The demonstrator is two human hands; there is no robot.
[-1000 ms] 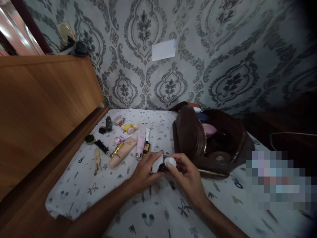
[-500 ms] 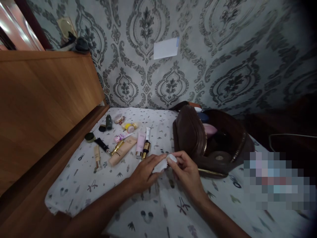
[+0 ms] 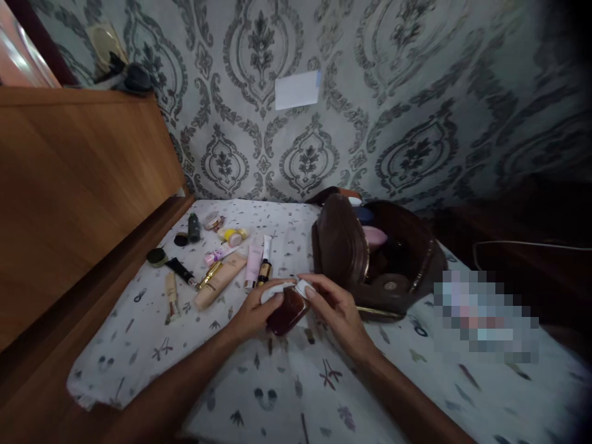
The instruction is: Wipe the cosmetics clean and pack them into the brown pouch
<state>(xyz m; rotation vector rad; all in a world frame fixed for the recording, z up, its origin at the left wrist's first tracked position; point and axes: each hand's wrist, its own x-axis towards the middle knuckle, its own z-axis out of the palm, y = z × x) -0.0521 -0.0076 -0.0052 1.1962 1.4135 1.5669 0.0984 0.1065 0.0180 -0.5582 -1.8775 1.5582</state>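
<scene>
A flat bottle of dark red-brown liquid [image 3: 287,312] is held tilted between my hands, above the patterned white sheet [image 3: 222,376]. My left hand [image 3: 252,311] is closed around its left side, together with a white wipe or tissue [image 3: 272,291]. At the bottle's neck, the fingers of my right hand [image 3: 335,308] pinch a small white cap [image 3: 304,287]. Whether the cap is on or off the neck I cannot tell. Just beyond my left hand lie a pink tube [image 3: 253,265], a black and gold bottle [image 3: 265,271] and a beige tube [image 3: 219,282].
An open brown bag [image 3: 340,246] with items inside stands right of my hands. Several more cosmetics, among them a black tube [image 3: 181,271], lie at the left. A wooden cabinet [image 3: 83,203] borders the left side, and a patterned wall [image 3: 263,160] rises behind.
The bottle has turned up into clear view between my hands, where mainly the white tissue and cap showed before. The whole scene has shifted slightly left with the head.
</scene>
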